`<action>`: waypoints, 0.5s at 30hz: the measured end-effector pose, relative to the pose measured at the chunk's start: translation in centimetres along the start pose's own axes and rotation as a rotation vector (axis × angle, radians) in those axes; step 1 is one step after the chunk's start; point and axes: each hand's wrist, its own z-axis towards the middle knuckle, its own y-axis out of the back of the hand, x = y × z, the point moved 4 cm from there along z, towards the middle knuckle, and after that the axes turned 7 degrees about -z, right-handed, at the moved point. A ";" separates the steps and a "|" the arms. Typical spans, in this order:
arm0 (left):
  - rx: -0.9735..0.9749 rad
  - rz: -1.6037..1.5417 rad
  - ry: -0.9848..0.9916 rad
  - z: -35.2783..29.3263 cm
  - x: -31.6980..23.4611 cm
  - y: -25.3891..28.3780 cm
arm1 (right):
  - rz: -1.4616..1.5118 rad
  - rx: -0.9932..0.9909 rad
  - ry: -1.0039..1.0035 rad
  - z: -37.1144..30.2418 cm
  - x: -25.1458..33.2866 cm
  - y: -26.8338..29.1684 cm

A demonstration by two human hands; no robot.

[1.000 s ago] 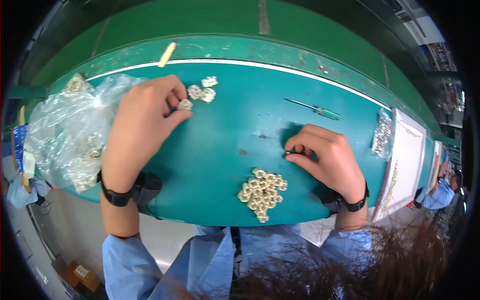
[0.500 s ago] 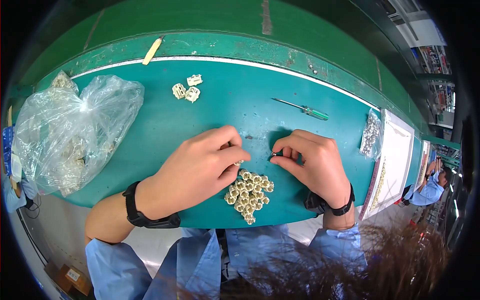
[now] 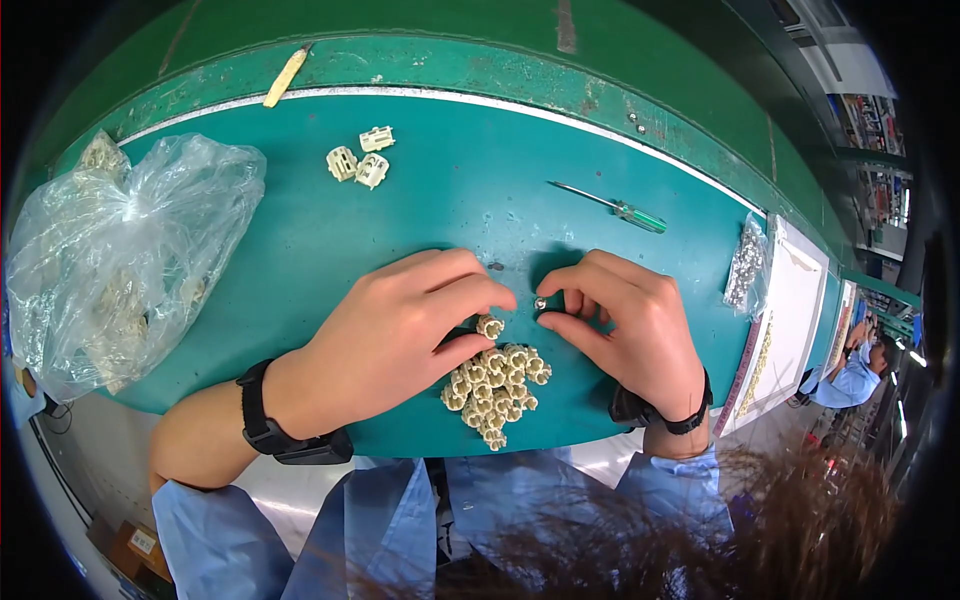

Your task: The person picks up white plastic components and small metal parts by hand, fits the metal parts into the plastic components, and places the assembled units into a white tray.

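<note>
The left hand (image 3: 405, 325) pinched one cream piece (image 3: 490, 327) between its thumb and fingers, and the right hand (image 3: 632, 312) pinched one tiny shiny metal bit (image 3: 540, 303) between its fingertips. The metal bit was to the right of the cream piece and a little farther from the person's body. There was a small gap between them, so they did not touch. The cream piece was short and stubby, with a round, hollow end showing; which way its long side ran was hard to tell. It was just beyond the pile (image 3: 490, 395) of cream pieces, which was nearer to the left hand than to the right. Now for the counting: one piece was in the left hand, three loose pieces (image 3: 371, 171) were far off on the green table (image 3: 320, 240), and the pile had more than ten, too jumbled to count. There was one screwdriver (image 3: 618, 207), lying on a slant with its green handle to the right. One big clear bag (image 3: 140, 240) sat on the left, and one little bag (image 3: 745, 270) of many metal bits sat by one white tray (image 3: 798, 290) on the right. One yellow stick (image 3: 286, 77) and two small metal dots (image 3: 637, 122) lay along the far edge.
</note>
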 end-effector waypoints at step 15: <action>-0.016 -0.015 -0.031 0.1 0.3 -0.4 | 0.114 -0.059 0.062 0.0 1.3 -0.6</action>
